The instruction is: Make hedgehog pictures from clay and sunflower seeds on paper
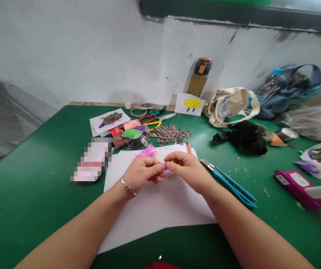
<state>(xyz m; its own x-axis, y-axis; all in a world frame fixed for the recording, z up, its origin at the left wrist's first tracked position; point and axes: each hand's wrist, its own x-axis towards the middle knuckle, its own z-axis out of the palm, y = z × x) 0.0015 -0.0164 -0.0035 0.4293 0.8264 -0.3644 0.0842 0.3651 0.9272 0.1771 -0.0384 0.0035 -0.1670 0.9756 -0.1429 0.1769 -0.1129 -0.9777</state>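
A small bit of bright pink modelling clay [165, 167] is pinched between the fingertips of my left hand [145, 172] and my right hand [187, 168]. Both hands are closed and meet over the white paper [149, 209]. Just beyond my left hand lies a pink clay packet [147, 151]. Some faint marks show on the paper under my fingers, partly hidden. A pile of striped sunflower seeds [171, 133] rests behind the paper. An orange pencil or pen [189, 147] sticks out past my right hand.
Clay packets [132, 133], scissors [167, 117] and a seed-covered picture [111, 118] lie at the back. A blue box cutter [230, 185] is right of the paper, a blurred-out phone [92, 161] left. A bottle [199, 78] stands by the wall; bags [233, 106] sit back right.
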